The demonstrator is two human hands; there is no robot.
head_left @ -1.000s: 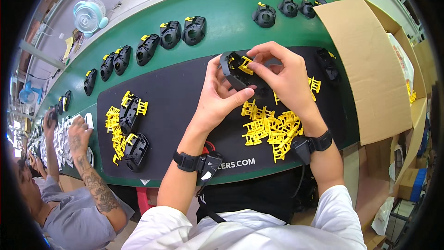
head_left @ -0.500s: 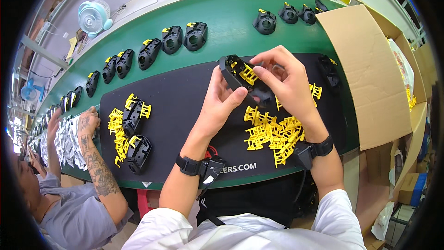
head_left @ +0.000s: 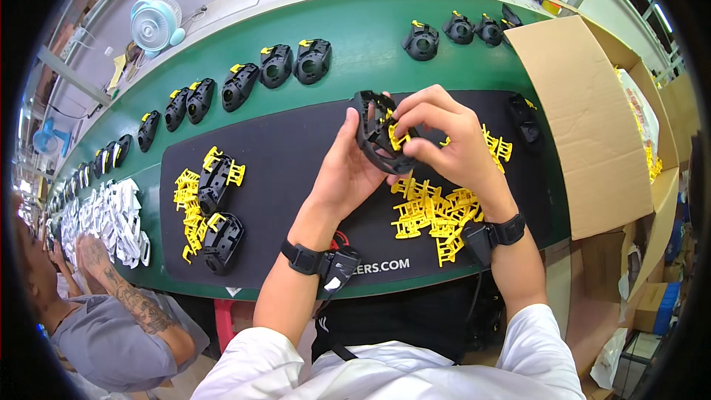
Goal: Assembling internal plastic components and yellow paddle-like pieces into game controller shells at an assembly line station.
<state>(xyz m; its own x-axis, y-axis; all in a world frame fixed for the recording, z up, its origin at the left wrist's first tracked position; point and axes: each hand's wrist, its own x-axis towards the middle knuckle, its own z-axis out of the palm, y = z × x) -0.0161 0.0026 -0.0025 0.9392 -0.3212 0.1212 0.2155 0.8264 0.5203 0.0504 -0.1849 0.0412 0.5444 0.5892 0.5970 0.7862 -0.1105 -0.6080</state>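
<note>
Both hands hold one black plastic housing up above the black mat. My left hand grips it from below and behind. My right hand pinches a small yellow clip against the housing's inner side. Under my right wrist lies a heap of loose yellow clips. Two more black housings with yellow clips sit at the mat's left end.
A green belt carries a row of black housings with yellow tabs. An open cardboard box stands at the right. A small fan is at the back left. Another person's arms work on white parts at lower left.
The housing has been turned more upright in my hands, and my right fingers have shifted onto the yellow clip. The neighbouring person's arm has moved lower along the belt.
</note>
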